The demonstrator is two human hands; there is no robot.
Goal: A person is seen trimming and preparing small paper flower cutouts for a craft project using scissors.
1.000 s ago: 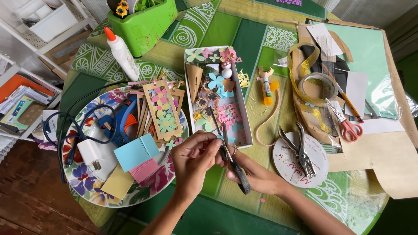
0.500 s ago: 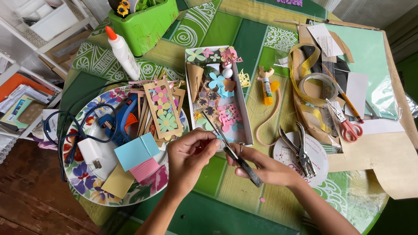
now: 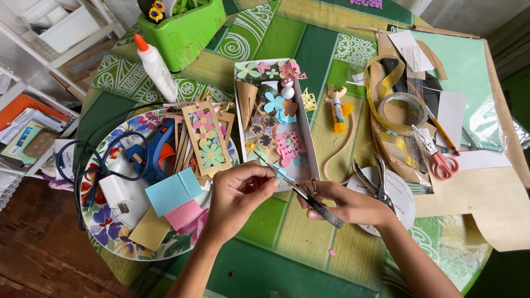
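On green patterned tablecloth [image 3: 309, 49], wood floor [image 3: 33, 259] left — right hand [image 3: 348, 204] fingers gripping tool [image 3: 309, 198], left hand [image 3: 237, 196] pinching its tip.

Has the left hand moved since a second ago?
No, barely: the left hand remains at the near end of the white tray, beside the flowered plate.

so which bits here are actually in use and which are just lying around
In use:
left hand, pinching something too small to tell
right hand, holding a thin dark tool

Lying about:
glue bottle
glue gun
red-handled scissors
glue stick
white tray of paper flowers
pliers
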